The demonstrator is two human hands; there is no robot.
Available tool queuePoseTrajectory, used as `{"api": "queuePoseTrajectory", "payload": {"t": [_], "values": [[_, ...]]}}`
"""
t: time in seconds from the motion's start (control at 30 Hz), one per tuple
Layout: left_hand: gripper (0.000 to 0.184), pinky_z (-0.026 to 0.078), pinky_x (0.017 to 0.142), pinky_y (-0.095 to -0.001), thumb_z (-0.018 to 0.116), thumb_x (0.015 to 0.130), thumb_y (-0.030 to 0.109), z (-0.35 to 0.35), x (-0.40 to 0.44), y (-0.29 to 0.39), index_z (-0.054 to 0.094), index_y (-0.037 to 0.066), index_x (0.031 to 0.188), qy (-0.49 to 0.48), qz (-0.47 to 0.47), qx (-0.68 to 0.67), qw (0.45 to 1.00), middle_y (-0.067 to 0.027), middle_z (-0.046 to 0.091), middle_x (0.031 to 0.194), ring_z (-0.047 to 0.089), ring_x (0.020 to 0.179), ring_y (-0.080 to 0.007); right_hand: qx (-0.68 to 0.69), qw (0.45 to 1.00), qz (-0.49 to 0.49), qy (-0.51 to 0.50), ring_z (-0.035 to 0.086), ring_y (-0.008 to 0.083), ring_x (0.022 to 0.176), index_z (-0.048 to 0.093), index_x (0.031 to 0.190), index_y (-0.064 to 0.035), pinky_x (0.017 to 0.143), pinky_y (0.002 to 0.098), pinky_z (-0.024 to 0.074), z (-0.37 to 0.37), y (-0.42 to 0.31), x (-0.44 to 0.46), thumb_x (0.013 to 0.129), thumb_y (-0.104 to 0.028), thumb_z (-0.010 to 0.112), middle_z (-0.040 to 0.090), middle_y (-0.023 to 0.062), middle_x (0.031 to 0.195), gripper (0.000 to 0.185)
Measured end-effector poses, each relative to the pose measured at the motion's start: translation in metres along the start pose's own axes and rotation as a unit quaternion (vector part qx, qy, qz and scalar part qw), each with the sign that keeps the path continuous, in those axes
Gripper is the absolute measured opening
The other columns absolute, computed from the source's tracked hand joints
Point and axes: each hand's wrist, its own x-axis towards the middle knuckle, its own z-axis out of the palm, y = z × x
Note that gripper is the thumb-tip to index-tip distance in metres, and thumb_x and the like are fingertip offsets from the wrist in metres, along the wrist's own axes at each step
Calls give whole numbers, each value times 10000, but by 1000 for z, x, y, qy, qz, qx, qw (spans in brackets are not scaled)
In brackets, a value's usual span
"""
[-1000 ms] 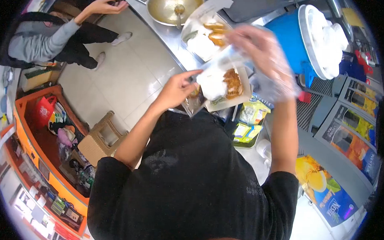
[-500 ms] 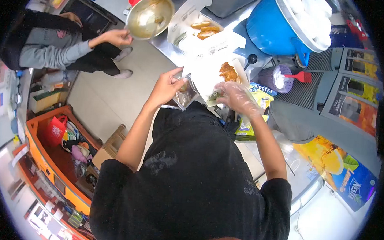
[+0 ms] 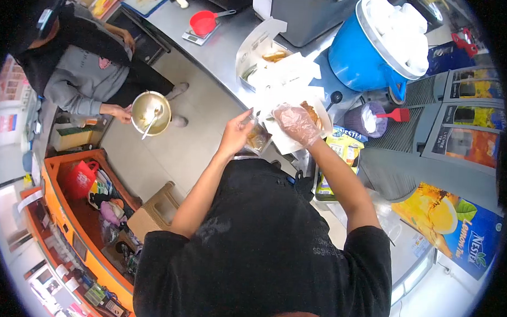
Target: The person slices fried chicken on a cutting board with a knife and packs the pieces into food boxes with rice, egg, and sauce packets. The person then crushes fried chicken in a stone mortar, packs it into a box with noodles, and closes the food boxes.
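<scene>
My left hand (image 3: 236, 134) is at the left side of the nearer white paper food box (image 3: 290, 147), thumb and fingers closed on a clear plastic bag (image 3: 258, 137) with brownish contents. My right hand (image 3: 295, 123), in a clear plastic glove, is inside that box. Its fingers are curled downward, and what they hold is hidden under the hand. Browned fried chicken (image 3: 311, 113) shows in the box just right of the glove. Behind stands a second open white box (image 3: 249, 52) with fried pieces (image 3: 274, 56), partly covered by the nearer box's lid.
A blue bucket (image 3: 352, 56) piled with white bags stands at the back right. Near my right arm are a purple cup (image 3: 362, 118) with a red brush and a yellow Nestea pack (image 3: 343, 147). On the left, another person (image 3: 91, 74) holds a metal bowl (image 3: 151, 107) with a spoon.
My right hand has moved left and down over the box, covering the green food seen before. The other person's bowl has moved away from the counter. My view has shifted slightly.
</scene>
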Motion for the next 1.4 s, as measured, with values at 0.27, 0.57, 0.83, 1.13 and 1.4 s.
{"api": "queuePoseTrajectory", "payload": {"t": [0.27, 0.57, 0.83, 1.13, 1.4], "values": [[356, 345, 505, -222, 568, 1058, 154, 17, -46, 49, 527, 36, 1392, 18, 101, -73, 992, 22, 599, 700, 464, 571, -15, 403, 890, 206, -57, 680, 245, 914, 706, 1180, -28, 897, 389, 530, -87, -45, -26, 935, -221, 715, 738, 123, 997, 312], [221, 256, 473, -221, 592, 1057, 208, 40, -27, 83, 603, 44, 1205, 3, 88, -85, 992, 67, 496, 619, 378, 517, 2, 442, 807, 338, 196, 675, 220, 879, 712, 1078, 13, 777, 364, 543, -74, -25, -68, 883, -61, 739, 718, 113, 1013, 210], [214, 407, 584, -294, 693, 912, 47, 29, 49, 186, 612, 63, 1110, 178, 392, 85, 899, -6, 496, 754, 505, 688, -104, 63, 977, 123, 161, 667, 372, 1065, 714, 1085, -44, 950, 477, 519, -38, 9, -108, 818, 38, 573, 725, 191, 1087, 313], [238, 505, 832, -458, 676, 854, -12, 64, 162, 180, 623, 44, 1079, 81, 442, 411, 793, -193, 590, 1004, 627, 990, -387, 126, 937, 206, 254, 649, 373, 1057, 711, 1058, -64, 962, 477, 501, -97, -16, -107, 815, 77, 609, 715, 148, 1118, 298], [224, 498, 888, -451, 643, 880, 64, 47, 161, 151, 667, 16, 1098, 47, 437, 385, 812, -199, 666, 1062, 639, 1017, -370, 95, 920, 269, 267, 639, 378, 1077, 707, 1095, -92, 972, 490, 494, -73, -15, -140, 835, 28, 609, 696, 166, 1114, 303]]}}
